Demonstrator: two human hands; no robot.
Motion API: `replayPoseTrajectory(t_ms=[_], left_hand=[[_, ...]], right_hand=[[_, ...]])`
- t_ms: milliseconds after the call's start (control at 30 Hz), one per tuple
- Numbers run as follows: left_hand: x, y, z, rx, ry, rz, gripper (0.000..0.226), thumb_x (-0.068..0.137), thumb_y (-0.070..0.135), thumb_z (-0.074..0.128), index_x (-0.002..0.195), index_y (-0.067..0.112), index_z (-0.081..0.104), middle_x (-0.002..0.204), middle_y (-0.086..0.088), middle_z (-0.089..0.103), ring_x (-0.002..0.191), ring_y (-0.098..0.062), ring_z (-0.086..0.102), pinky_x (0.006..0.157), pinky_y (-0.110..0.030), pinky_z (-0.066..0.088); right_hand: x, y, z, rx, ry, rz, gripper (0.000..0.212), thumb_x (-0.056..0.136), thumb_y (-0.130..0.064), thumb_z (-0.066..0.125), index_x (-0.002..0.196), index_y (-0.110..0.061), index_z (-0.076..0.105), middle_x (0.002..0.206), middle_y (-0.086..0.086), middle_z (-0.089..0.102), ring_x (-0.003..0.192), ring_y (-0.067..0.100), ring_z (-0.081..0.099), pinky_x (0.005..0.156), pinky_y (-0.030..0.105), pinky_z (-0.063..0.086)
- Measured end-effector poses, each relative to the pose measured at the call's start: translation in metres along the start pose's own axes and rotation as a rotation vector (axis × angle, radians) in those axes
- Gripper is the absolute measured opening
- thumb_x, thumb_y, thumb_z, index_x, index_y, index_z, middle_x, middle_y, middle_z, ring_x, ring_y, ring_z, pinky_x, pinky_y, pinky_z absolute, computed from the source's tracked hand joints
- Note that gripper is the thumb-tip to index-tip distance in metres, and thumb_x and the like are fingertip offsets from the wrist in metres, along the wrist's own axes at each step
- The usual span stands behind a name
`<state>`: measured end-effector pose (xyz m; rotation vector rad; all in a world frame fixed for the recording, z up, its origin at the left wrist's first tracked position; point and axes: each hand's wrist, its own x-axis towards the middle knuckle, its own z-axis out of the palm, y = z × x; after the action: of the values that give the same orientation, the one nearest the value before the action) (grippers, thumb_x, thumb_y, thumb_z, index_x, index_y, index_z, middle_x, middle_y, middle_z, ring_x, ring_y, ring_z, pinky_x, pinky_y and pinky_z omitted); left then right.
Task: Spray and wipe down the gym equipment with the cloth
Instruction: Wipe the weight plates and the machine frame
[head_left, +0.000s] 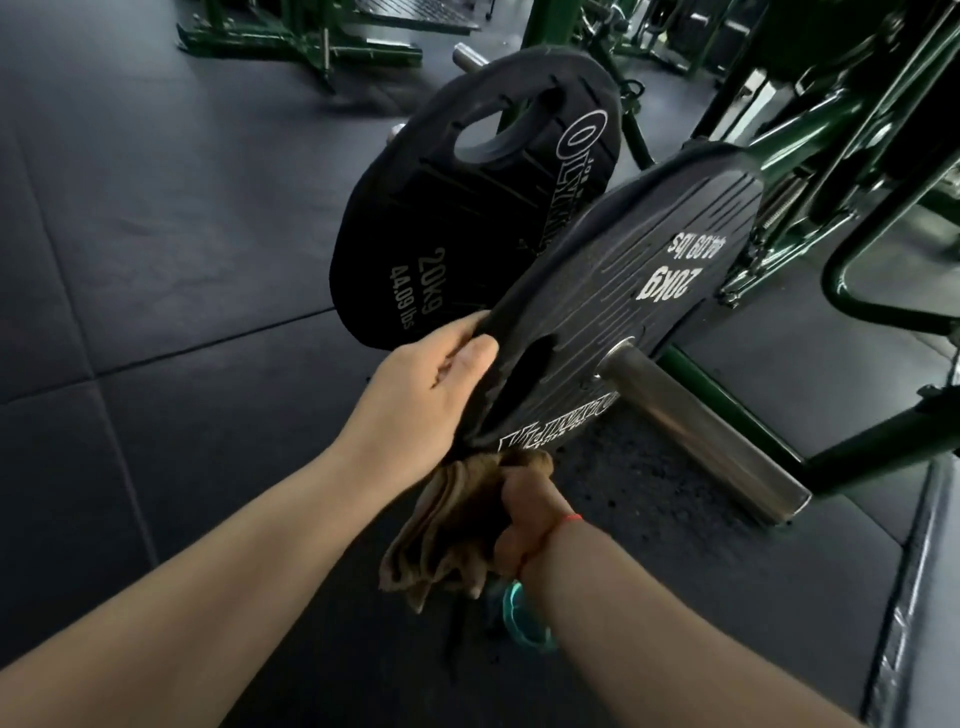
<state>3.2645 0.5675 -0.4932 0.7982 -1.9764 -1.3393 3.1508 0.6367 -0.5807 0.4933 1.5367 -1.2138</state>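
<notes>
left hand (421, 395): fingers and thumb grabbing the rim of the near 20kg plate (649, 291)
right hand (524, 519): fingers clenched round the bunched-up brown cloth (441, 535)
cloth: touching that plate's bottom edge, below my left hand
plate: on a steel sleeve (696, 421), second 20kg plate (467, 208) just behind
floor: dark rubber mats (156, 260)

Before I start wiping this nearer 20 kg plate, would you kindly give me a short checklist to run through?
1. Left hand grips the rim of the near black rubber weight plate: ok.
2. Right hand holds the bunched brown cloth: ok.
3. Cloth up at the plate's lower edge: ok.
4. Plate seated on the steel bar sleeve: ok.
5. Plate face already sprayed: cannot tell.
6. Spray bottle to hand: cannot tell; the teal object under the right wrist is unclear.
</notes>
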Motion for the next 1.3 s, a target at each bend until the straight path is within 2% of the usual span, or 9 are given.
replayPoseTrajectory(t_ms=[100, 200, 333, 500, 600, 667, 900, 1100, 1300], left_hand=[[-0.014, -0.007, 0.004, -0.071, 0.106, -0.064, 0.031, 0.107, 0.037, 0.041, 0.129, 0.032, 0.062, 0.104, 0.004, 0.073, 0.102, -0.008, 0.067, 0.096, -0.039, 0.055], [-0.034, -0.013, 0.022, -0.146, 0.211, -0.068, 0.034, 0.110, 0.031, 0.038, 0.135, 0.027, 0.060, 0.122, 0.004, 0.070, 0.116, -0.008, 0.063, 0.104, -0.038, 0.051], [-0.074, -0.019, 0.063, -0.314, 0.239, -0.181, 0.049, 0.110, 0.024, 0.039, 0.157, 0.034, 0.031, 0.156, 0.025, 0.037, 0.144, 0.008, 0.031, 0.122, -0.031, 0.027], [-0.106, -0.032, 0.107, -0.465, 0.136, -0.563, 0.070, 0.105, 0.008, 0.045, 0.159, 0.039, 0.015, 0.164, 0.022, 0.016, 0.151, -0.003, 0.018, 0.125, -0.035, 0.017], [-0.108, -0.030, 0.124, -0.268, -0.054, -0.638, 0.077, 0.098, -0.006, 0.047, 0.160, 0.032, 0.020, 0.161, 0.013, 0.024, 0.148, -0.011, 0.028, 0.118, -0.027, 0.025], [-0.107, -0.035, 0.136, -0.120, -0.189, -0.637, 0.086, 0.093, -0.006, 0.054, 0.160, 0.032, 0.016, 0.164, 0.007, 0.023, 0.151, -0.020, 0.027, 0.122, -0.038, 0.029], [-0.097, -0.071, 0.169, 0.611, -0.442, -0.306, 0.117, 0.086, 0.049, 0.070, 0.159, 0.020, -0.016, 0.167, 0.006, -0.021, 0.154, -0.019, -0.019, 0.127, -0.041, -0.003], [-0.076, -0.088, 0.195, 0.652, -0.420, -0.085, 0.097, 0.080, 0.058, 0.073, 0.156, 0.019, 0.028, 0.164, 0.009, 0.025, 0.156, -0.011, 0.003, 0.123, -0.030, -0.010], [-0.068, -0.092, 0.195, 0.423, -0.401, -0.216, 0.055, 0.087, 0.032, 0.076, 0.134, 0.018, 0.051, 0.128, 0.002, 0.059, 0.122, -0.015, 0.057, 0.103, -0.023, 0.044]], right_hand=[[-0.012, -0.016, -0.018, -0.161, -0.076, -0.011, 0.052, 0.104, -0.032, 0.039, 0.074, -0.001, 0.067, 0.063, 0.017, 0.068, 0.068, 0.029, 0.067, 0.073, 0.038, 0.048], [-0.049, -0.039, -0.034, -0.183, -0.251, -0.112, 0.048, 0.100, -0.025, 0.042, 0.060, -0.005, 0.060, 0.060, 0.012, 0.060, 0.052, 0.024, 0.060, 0.066, 0.036, 0.048], [-0.069, -0.066, -0.066, -0.206, -0.346, -0.269, 0.031, 0.102, -0.029, 0.048, 0.078, -0.017, 0.064, 0.082, 0.005, 0.063, 0.068, 0.020, 0.064, 0.071, 0.034, 0.050], [-0.082, -0.095, -0.099, -0.498, -0.202, -0.369, 0.022, 0.094, -0.032, 0.063, 0.101, -0.011, 0.065, 0.081, 0.015, 0.071, 0.071, 0.030, 0.068, 0.072, 0.041, 0.056], [-0.076, -0.098, -0.107, -0.781, -0.124, -0.564, 0.016, 0.094, -0.032, 0.067, 0.107, -0.024, 0.067, 0.099, 0.014, 0.074, 0.089, 0.032, 0.071, 0.088, 0.048, 0.057], [-0.072, -0.099, -0.113, -1.121, -0.048, -0.683, 0.022, 0.091, -0.036, 0.070, 0.112, -0.028, 0.066, 0.100, 0.002, 0.071, 0.092, 0.019, 0.068, 0.089, 0.033, 0.053], [-0.055, -0.087, -0.132, -1.415, -0.079, -0.765, 0.037, 0.094, -0.028, 0.069, 0.129, -0.021, 0.061, 0.112, -0.003, 0.065, 0.108, 0.016, 0.062, 0.092, 0.027, 0.045], [-0.055, -0.091, -0.131, -1.473, -0.129, -0.902, 0.028, 0.093, -0.028, 0.068, 0.120, -0.023, 0.064, 0.111, -0.007, 0.066, 0.104, 0.012, 0.061, 0.093, 0.029, 0.047], [-0.053, -0.097, -0.127, -1.428, -0.162, -0.980, 0.031, 0.093, -0.027, 0.068, 0.123, -0.024, 0.062, 0.107, -0.008, 0.066, 0.101, 0.012, 0.061, 0.092, 0.028, 0.047]])
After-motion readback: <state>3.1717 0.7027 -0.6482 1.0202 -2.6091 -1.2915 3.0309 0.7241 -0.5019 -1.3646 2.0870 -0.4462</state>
